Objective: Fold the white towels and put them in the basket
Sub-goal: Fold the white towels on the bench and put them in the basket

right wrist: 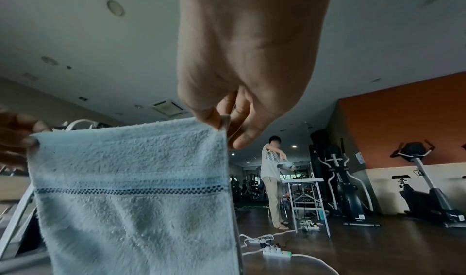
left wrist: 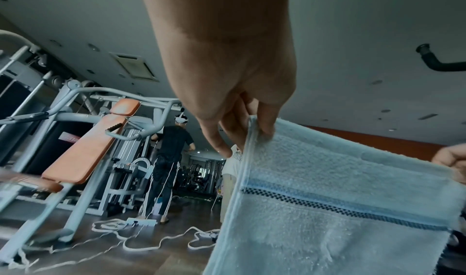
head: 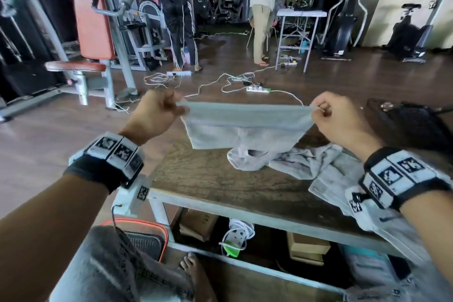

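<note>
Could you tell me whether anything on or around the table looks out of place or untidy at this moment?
Yes: unfolded towels lie crumpled on the table, one trailing over its near right edge. The towel pinched between the left hand and right hand hangs straight.

Black wrist straps point(head: 103, 174) carry white blocks with black square markers.

I hold a white towel point(head: 245, 125) stretched above the table point(head: 215, 179), my left grip point(head: 157, 115) and right grip point(head: 343, 122) each pinching a top corner, with more white towels point(head: 326, 167) lying crumpled on the table beneath.
</note>
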Demonstrator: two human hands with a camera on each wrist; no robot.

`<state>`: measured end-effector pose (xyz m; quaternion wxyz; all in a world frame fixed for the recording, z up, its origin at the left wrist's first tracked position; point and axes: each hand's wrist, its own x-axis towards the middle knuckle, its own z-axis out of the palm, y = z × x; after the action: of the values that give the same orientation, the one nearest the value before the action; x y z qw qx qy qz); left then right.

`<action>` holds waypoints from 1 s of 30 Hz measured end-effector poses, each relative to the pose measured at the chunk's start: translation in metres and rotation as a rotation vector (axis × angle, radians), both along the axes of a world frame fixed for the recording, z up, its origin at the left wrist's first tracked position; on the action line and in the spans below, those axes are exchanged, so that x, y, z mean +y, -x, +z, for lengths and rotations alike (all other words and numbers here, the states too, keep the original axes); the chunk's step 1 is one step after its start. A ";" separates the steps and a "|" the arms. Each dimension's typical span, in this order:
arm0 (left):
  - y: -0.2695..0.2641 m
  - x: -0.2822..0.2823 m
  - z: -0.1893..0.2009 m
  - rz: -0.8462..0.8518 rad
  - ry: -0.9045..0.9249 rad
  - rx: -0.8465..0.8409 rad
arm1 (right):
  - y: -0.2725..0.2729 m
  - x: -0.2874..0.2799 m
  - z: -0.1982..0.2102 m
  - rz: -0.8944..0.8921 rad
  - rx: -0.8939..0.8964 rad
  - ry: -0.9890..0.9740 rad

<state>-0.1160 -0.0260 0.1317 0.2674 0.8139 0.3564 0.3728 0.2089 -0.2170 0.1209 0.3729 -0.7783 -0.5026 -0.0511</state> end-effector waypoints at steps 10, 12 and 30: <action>0.048 -0.028 -0.142 -0.232 0.338 0.517 | 0.008 -0.063 -0.123 0.294 0.208 0.686; 0.044 -0.029 -0.151 -0.213 0.375 0.523 | 0.005 -0.061 -0.133 0.273 0.245 0.696; -0.026 0.054 -0.178 0.279 0.198 0.405 | -0.019 0.087 -0.155 0.048 0.000 0.477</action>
<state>-0.0903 0.0276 -0.0466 0.2150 0.7848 0.5462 0.1989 0.2276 -0.1295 -0.0342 0.1798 -0.8322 -0.5187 0.0780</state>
